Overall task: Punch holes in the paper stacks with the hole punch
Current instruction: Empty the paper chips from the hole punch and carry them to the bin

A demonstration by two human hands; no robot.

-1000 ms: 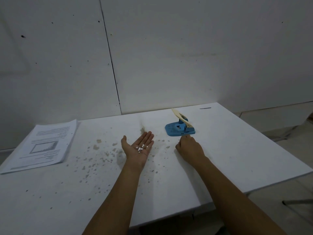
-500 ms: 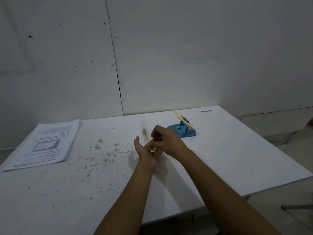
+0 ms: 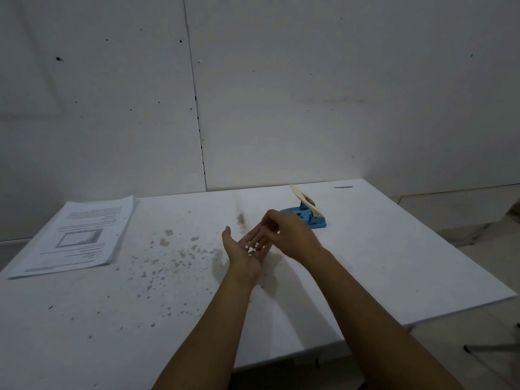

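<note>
White table point(image 3: 394, 263), speckled with stains, stood against a white panelled wall point(image 3: 309, 94). Paper stack point(image 3: 81, 235) lay far left; blue hole punch point(image 3: 308, 216) behind the hands. Left hand point(image 3: 247, 249), palm up, fingers straight, carried white paper dots point(image 3: 252, 247). Right hand point(image 3: 287, 232) hovered above, fingertips pinched; contents indiscernible.

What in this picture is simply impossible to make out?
- Head view: the right hand covers the left hand fingertips; whether it pinches a paper dot is hidden.
- The text on the paper stack is too small to read.
- The hole punch front is behind the right hand.
</note>
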